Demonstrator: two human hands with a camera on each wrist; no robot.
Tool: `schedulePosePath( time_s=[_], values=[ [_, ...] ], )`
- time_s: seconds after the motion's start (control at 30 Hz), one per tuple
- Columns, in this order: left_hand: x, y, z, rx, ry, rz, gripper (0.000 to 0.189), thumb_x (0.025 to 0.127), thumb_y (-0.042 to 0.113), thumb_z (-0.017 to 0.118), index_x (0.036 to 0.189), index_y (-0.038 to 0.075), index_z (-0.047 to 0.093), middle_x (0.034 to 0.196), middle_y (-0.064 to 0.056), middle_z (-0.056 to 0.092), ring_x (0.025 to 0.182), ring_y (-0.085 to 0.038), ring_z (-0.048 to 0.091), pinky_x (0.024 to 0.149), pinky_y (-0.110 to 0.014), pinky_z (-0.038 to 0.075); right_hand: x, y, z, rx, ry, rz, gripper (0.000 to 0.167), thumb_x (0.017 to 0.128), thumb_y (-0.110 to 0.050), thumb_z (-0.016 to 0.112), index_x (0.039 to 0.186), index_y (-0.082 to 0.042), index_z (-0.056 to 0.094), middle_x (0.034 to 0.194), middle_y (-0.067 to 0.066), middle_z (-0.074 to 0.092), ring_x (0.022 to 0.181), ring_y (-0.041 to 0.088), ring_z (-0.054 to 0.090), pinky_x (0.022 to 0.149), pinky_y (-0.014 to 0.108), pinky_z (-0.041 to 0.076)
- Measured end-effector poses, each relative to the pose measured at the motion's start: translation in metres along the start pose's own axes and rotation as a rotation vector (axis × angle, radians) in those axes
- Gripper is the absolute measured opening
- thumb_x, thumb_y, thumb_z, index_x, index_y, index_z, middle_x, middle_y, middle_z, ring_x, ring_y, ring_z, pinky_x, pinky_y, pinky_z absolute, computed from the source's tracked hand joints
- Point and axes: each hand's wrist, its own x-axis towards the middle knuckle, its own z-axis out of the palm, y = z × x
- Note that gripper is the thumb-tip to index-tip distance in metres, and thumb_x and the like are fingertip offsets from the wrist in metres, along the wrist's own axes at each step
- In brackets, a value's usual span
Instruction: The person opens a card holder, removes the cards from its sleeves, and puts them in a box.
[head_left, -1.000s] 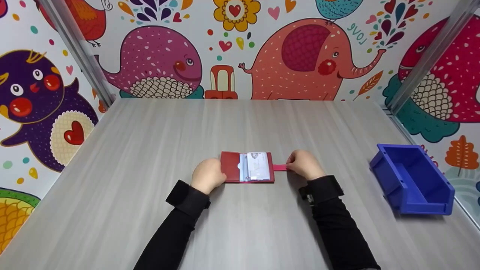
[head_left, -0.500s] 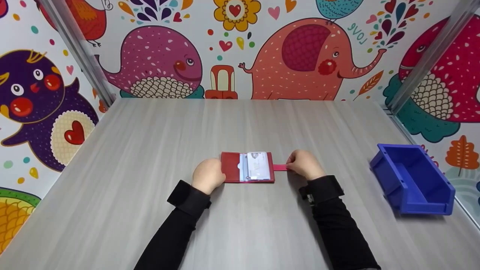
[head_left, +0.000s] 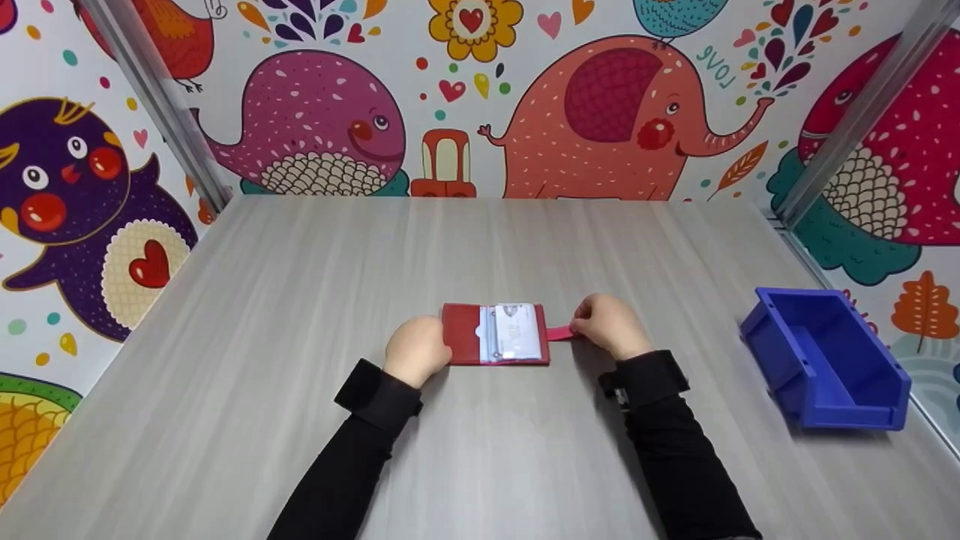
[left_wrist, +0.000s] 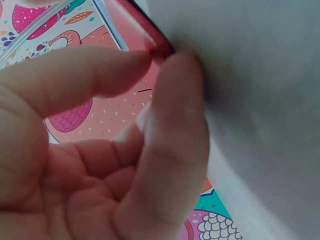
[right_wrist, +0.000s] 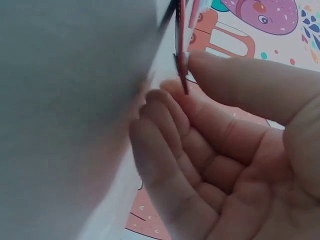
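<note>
A red card wallet [head_left: 460, 334] lies spread flat in the middle of the table, with clear plastic card sleeves [head_left: 517, 331] on its right half. My left hand [head_left: 417, 351] pinches the wallet's left edge between thumb and forefinger; the left wrist view shows the red cover's corner [left_wrist: 145, 30] at those fingertips. From the wallet's right side sticks out a pink strap [head_left: 559, 333]. My right hand [head_left: 611, 327] pinches the free end of this strap, and in the right wrist view the thin strap [right_wrist: 182, 65] runs between thumb and forefinger.
A blue plastic bin [head_left: 847, 375] stands at the table's right side. Walls printed with cartoon animals [head_left: 600, 120] border the back and sides of the pale wood-grain table [head_left: 375, 255].
My right hand has lifted slightly, and the strap's free end now slants upward from the wallet. The left hand and wallet have stayed in place.
</note>
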Motion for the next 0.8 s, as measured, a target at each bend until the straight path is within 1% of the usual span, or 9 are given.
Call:
schedulePosePath(
  time_s=[0.13,0.27,0.37,0.47,0.63,0.7,0.8],
  values=[
    [0.000,0.000,0.000,0.016,0.007,0.011,0.007,0.075,-0.002,0.064,0.069,0.002,0.062,0.071,-0.010,0.063,0.066,-0.024,0.058,0.063,-0.041,0.051,-0.001,-0.007,-0.001,-0.007,0.049,-0.069,0.020,0.087,-0.011,0.068,0.100,0.004,0.070,0.090,0.015,0.068,0.080,0.030,0.060,0.076,0.045,0.050],
    [0.000,0.000,0.000,0.020,0.002,0.006,0.009,0.076,-0.002,0.064,0.069,0.003,0.062,0.071,-0.010,0.063,0.066,-0.024,0.057,0.063,-0.041,0.051,-0.001,-0.015,0.002,0.003,0.055,-0.174,0.026,0.087,-0.011,0.072,0.106,0.006,0.069,0.100,0.019,0.068,0.092,0.034,0.063,0.084,0.048,0.050],
    [0.001,-0.001,0.001,0.024,-0.004,0.000,0.007,0.076,-0.001,0.064,0.070,0.002,0.063,0.073,-0.010,0.064,0.068,-0.024,0.058,0.064,-0.041,0.051,-0.001,-0.019,0.005,-0.001,0.065,-0.259,0.027,0.085,-0.010,0.074,0.107,0.006,0.070,0.103,0.021,0.068,0.098,0.036,0.063,0.087,0.049,0.050],
    [0.002,-0.001,0.001,0.024,-0.013,-0.007,0.004,0.076,0.000,0.064,0.072,0.001,0.064,0.074,-0.010,0.065,0.070,-0.026,0.060,0.065,-0.041,0.052,-0.001,-0.021,0.007,-0.015,0.073,-0.340,0.026,0.084,-0.008,0.075,0.107,0.005,0.070,0.104,0.021,0.068,0.097,0.037,0.064,0.086,0.049,0.050],
    [0.002,-0.002,0.001,0.028,-0.007,0.007,0.005,0.076,0.000,0.065,0.071,0.001,0.064,0.073,-0.011,0.064,0.070,-0.026,0.060,0.066,-0.041,0.052,-0.002,-0.026,0.010,-0.014,0.031,-0.436,0.023,0.082,-0.004,0.075,0.104,0.004,0.071,0.104,0.020,0.069,0.100,0.037,0.064,0.089,0.049,0.049],
    [0.001,-0.002,0.001,0.022,-0.005,0.010,0.007,0.076,-0.001,0.064,0.070,0.002,0.063,0.072,-0.010,0.064,0.068,-0.025,0.059,0.064,-0.041,0.051,-0.003,-0.028,0.012,-0.021,0.007,-0.455,0.025,0.082,-0.003,0.075,0.104,0.005,0.071,0.105,0.020,0.069,0.102,0.036,0.064,0.091,0.048,0.048],
    [0.000,-0.001,0.000,0.014,-0.004,0.006,0.009,0.075,-0.002,0.064,0.068,0.003,0.061,0.071,-0.009,0.063,0.065,-0.022,0.055,0.062,-0.040,0.051,-0.005,-0.031,0.014,-0.034,-0.038,-0.452,0.030,0.081,-0.004,0.076,0.109,0.005,0.070,0.109,0.020,0.069,0.105,0.036,0.063,0.094,0.048,0.047]
  ],
)
